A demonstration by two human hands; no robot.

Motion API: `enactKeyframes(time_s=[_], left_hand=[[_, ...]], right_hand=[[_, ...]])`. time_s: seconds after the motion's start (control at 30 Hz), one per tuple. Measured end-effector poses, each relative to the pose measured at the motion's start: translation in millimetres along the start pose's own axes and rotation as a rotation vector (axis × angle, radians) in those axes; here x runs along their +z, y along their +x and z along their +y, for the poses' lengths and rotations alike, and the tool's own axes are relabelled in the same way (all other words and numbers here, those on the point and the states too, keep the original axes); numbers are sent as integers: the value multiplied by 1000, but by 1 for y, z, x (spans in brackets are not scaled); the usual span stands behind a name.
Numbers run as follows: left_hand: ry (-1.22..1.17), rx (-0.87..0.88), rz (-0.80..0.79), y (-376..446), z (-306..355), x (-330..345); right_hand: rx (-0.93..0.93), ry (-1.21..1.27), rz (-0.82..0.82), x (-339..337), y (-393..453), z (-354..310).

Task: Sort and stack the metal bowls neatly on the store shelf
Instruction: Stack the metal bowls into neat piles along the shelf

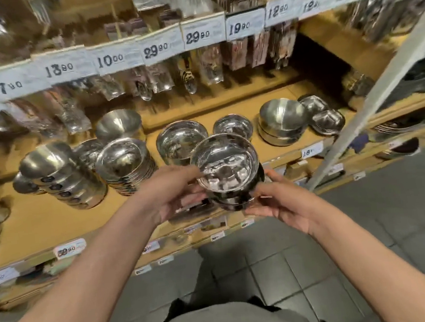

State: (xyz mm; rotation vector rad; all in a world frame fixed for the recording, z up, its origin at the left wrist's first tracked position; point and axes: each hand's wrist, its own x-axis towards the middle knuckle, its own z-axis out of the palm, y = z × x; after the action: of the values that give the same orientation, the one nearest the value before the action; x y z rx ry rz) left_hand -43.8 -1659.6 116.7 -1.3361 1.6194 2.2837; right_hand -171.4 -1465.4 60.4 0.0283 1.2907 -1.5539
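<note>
A small stack of shiny metal bowls (pixel 226 169) is held in front of the wooden shelf (pixel 42 220), tilted so the top bowl's inside faces me. My left hand (pixel 173 193) grips its left rim and side. My right hand (pixel 276 201) supports its lower right side and base. On the shelf behind stand more bowls: a leaning stack lying on its side (pixel 60 174), an upright stack (pixel 125 164), a wide bowl (pixel 180 140), a smaller bowl (pixel 232 126), an upturned stack (pixel 282 120) and small dishes (pixel 326 120).
Packaged cutlery (pixel 191 68) hangs from the shelf above, under a row of price tags (pixel 155 48). A pale slanted post (pixel 373 102) crosses at the right. Grey floor tiles (pixel 282 266) lie below, with lower shelves of goods at the left and right.
</note>
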Motion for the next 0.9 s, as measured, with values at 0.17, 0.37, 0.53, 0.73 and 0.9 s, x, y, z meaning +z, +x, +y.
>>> enactKeyframes(time_s=[0.17, 0.37, 0.53, 0.73, 0.9], left_hand=[[73, 27, 16, 6, 4, 28], [252, 88, 14, 18, 11, 38], [378, 148, 15, 24, 30, 40], [384, 204, 21, 32, 45, 38], [311, 179, -82, 37, 47, 43]], right_hand=[[-35, 100, -22, -15, -8, -8], [-51, 114, -46, -11, -13, -14], [-24, 132, -88, -9, -17, -35], [-48, -99, 64, 14, -2, -59], [-49, -365, 129, 11, 11, -77]])
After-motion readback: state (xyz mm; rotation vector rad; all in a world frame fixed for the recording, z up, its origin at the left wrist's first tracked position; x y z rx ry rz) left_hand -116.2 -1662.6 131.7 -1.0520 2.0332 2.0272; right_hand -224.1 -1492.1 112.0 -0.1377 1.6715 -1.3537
